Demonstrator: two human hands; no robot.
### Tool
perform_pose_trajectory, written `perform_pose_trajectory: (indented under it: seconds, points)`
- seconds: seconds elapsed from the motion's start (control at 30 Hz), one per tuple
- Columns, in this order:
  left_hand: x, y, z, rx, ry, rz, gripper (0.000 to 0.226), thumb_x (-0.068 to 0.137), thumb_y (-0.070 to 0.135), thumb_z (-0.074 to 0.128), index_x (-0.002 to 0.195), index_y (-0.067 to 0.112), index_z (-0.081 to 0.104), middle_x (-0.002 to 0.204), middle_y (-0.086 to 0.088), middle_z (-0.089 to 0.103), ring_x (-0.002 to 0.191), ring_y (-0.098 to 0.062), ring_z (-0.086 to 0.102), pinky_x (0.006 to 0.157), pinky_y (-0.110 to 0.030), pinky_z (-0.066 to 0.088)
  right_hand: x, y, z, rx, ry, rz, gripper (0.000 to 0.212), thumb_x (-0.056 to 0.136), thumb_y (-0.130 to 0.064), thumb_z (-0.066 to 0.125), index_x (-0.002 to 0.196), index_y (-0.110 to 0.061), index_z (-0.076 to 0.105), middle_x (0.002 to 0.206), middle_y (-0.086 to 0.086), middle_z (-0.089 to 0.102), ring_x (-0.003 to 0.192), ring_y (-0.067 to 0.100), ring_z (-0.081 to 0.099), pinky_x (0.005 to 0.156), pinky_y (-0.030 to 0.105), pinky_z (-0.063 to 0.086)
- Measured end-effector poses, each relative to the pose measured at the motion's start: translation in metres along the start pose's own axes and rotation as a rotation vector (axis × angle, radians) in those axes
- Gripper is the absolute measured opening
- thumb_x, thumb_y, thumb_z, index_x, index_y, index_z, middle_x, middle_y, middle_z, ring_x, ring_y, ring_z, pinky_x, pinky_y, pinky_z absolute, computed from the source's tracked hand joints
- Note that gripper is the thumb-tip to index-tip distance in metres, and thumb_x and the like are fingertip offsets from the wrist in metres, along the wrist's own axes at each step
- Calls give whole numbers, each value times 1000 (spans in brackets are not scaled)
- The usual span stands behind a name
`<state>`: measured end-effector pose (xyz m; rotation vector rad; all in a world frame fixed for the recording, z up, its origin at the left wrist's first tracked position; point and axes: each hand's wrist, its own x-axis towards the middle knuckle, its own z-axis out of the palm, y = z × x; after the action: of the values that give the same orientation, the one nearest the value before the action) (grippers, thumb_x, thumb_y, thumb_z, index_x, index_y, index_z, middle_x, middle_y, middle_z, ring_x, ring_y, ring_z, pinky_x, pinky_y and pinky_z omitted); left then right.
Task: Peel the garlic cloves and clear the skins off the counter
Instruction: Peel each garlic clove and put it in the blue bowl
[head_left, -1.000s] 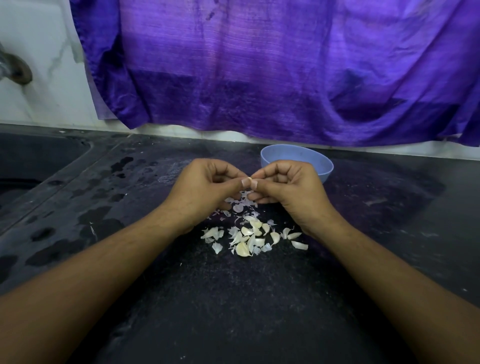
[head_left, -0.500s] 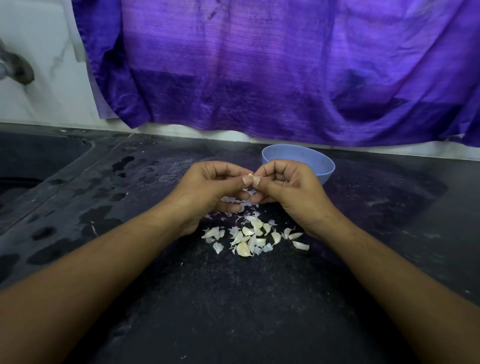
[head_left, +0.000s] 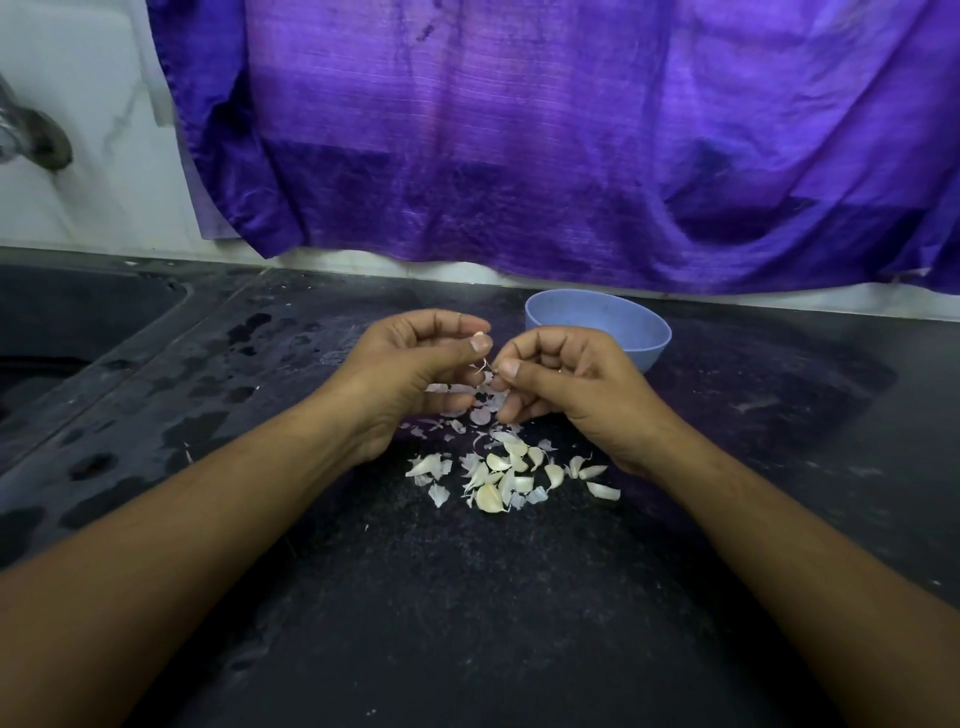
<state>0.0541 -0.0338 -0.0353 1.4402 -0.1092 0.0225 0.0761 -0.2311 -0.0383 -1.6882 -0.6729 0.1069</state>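
Hands touching a moment ago have parted above the black counter (head_left: 467, 623): the left hand (head_left: 410, 364) pinches a garlic clove (head_left: 479, 336), the right hand (head_left: 566, 379) pinches a skin shred (head_left: 485, 367) pulled from it, so peeling continues; loose cloves and skins (head_left: 498, 478) lie beneath, a blue bowl (head_left: 597, 317) just beyond, unobstructed.

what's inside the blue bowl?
Only the far inner wall of the blue bowl shows, and it looks bare. Its floor is hidden by the near rim and the right hand, so its contents cannot be told.
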Motion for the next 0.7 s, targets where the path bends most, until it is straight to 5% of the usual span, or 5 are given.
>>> perform_pose_trajectory:
  seconds: [0.4, 0.7]
  points:
    - [0, 0, 0, 50, 55, 2, 16, 85, 18, 81, 98, 10, 75, 86, -6, 75, 73, -12, 70, 63, -26, 61, 2, 4, 0, -103, 68, 4, 16, 103, -10, 60, 114, -6, 70, 93, 13, 76, 73, 26, 75, 71, 33, 61]
    - [-2, -4, 6, 104, 71, 0, 32, 79, 18, 86, 102, 1, 72, 90, -14, 77, 71, -14, 70, 62, -27, 60, 0, -1, 2, -269, 140, -99, 4, 93, -6, 73, 97, -6, 75, 80, 10, 77, 69, 24, 77, 73, 49, 61]
